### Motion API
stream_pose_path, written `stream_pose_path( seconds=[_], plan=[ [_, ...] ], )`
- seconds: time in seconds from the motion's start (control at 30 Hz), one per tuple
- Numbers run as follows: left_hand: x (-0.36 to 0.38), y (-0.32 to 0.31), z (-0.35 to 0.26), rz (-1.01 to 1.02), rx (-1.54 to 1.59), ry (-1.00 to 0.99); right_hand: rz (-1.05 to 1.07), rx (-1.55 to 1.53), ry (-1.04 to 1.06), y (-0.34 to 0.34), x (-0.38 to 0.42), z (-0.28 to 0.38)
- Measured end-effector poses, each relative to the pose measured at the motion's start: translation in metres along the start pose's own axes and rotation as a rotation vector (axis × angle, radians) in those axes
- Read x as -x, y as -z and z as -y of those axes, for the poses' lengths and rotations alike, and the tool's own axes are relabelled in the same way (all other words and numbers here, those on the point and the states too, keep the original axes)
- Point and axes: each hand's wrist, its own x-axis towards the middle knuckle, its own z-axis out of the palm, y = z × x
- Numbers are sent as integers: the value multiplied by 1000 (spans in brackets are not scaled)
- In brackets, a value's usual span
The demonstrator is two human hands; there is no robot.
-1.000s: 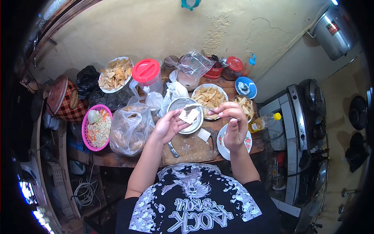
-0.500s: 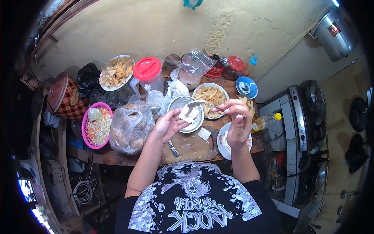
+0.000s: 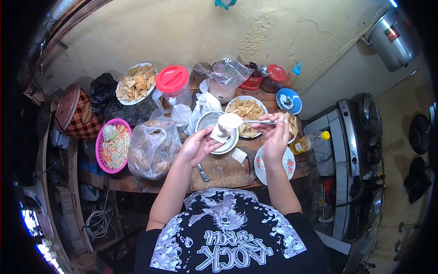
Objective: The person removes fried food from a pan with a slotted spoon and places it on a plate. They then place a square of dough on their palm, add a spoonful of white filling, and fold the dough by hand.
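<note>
On my left hand (image 3: 199, 147) lies a small pale square wrapper (image 3: 221, 137), held at its edge by the fingers. My right hand (image 3: 276, 137) pinches the handle of a metal spoon (image 3: 250, 122). The spoon's bowl, which looks pale and bright, is over the wrapper and the metal bowl (image 3: 206, 121). Below my hands, another pale square (image 3: 238, 155) rests on the wooden cutting board (image 3: 219, 171). A floral plate (image 3: 289, 165) is partly hidden behind my right forearm.
Plates of folded pastries (image 3: 247, 109) stand behind. To the left are a filled plastic bag (image 3: 154, 148), a pink basket of shredded vegetables (image 3: 114, 148) and a red-lidded jug (image 3: 173, 81). A knife (image 3: 203, 173) lies by the board. An oil bottle (image 3: 309, 143) stands right, near the stove.
The spoon's bowl has turned and now shows a broad bright face over the wrapper. My right hand has rotated and its fingers have drawn closer together. My left hand stays almost still.
</note>
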Motion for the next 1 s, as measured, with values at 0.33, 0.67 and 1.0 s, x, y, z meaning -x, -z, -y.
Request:
stream_pose_path(
  seconds=[0.33,0.67,1.0],
  plan=[
    [-2,2,7,5,0,-6,-341,-377,-538,29,-3,-66],
    [-4,10,16,-39,26,18,-450,-386,-463,16,0,-80],
    [-5,11,22,-85,29,7,-449,-300,-395,0,-8,-71]
  ],
)
